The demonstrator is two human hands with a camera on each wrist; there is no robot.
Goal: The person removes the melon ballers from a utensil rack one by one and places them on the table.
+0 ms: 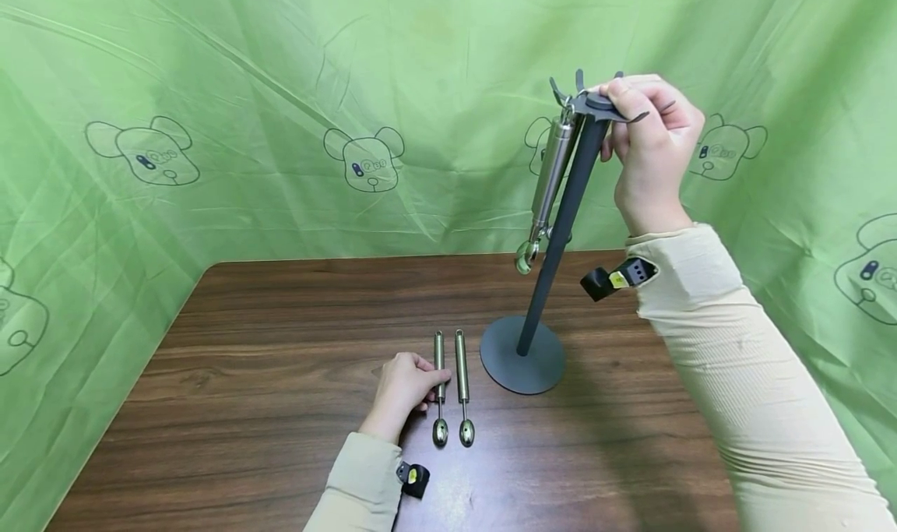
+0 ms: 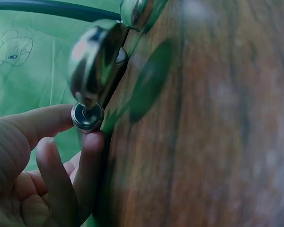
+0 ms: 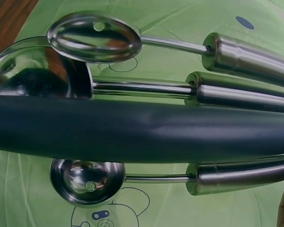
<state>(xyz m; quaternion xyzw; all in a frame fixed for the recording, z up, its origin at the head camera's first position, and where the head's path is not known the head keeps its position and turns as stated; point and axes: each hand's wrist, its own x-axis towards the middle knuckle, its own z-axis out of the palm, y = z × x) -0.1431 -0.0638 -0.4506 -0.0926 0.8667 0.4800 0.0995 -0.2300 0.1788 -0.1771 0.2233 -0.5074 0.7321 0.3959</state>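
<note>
My left hand [image 1: 405,385] pinches the handle of a steel melon baller [image 1: 439,432] between thumb and fingers, low at the table. In the left wrist view, the baller's shiny oval head [image 2: 94,59] points toward the camera. A second melon baller [image 1: 466,432] lies parallel just to its right. My right hand [image 1: 655,123] grips the hooked top of a dark grey hanging stand [image 1: 571,193], thumb on the top disc. Several steel scoops hang from its hooks: the right wrist view shows an oval one [image 3: 94,40], a larger bowl [image 3: 31,71] and a small round one [image 3: 87,182].
The stand's round base [image 1: 518,376] is on the brown wooden table [image 1: 280,345], right of the two lying ballers. Its pole leans in the head view. Green cloth [image 1: 280,72] with bear drawings hangs behind and at both sides.
</note>
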